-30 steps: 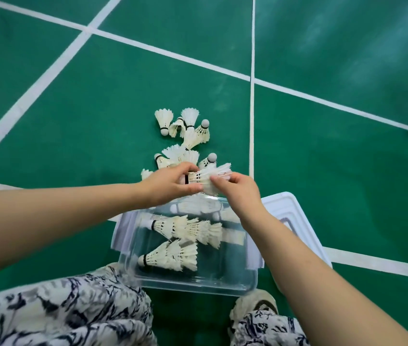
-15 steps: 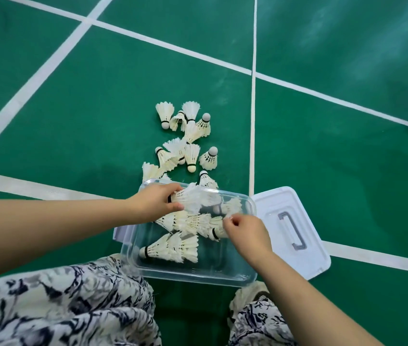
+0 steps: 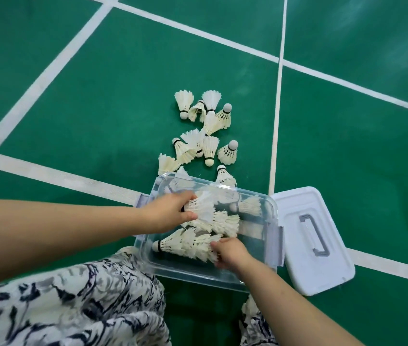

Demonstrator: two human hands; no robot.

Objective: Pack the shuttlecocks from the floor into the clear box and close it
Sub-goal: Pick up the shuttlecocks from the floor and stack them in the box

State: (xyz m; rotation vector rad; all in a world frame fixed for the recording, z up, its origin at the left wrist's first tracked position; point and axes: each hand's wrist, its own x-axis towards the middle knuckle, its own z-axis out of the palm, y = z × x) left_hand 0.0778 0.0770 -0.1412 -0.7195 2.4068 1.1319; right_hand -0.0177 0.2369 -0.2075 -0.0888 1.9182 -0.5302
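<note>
The clear box (image 3: 271, 213) stands open on the green floor in front of my knees. Several white shuttlecocks lie stacked inside it. My left hand (image 3: 168, 214) is inside the box and grips a stack of shuttlecocks (image 3: 201, 204) near the far left wall. My right hand (image 3: 231, 253) reaches in lower down, its fingers pinching the feather end of another stack (image 3: 185, 244) at the near side. Several loose shuttlecocks (image 3: 208, 146) lie on the floor just beyond the box. The white lid (image 3: 328, 265) with a grey handle lies to the right of the box.
White court lines (image 3: 276, 121) cross the green floor around the pile. My patterned trouser legs (image 3: 73, 303) fill the lower left, close against the box's near wall.
Both hands have come down from above the far rim into the box. The left hand carried its stack in. The right hand let go of it and moved to the near stack.
</note>
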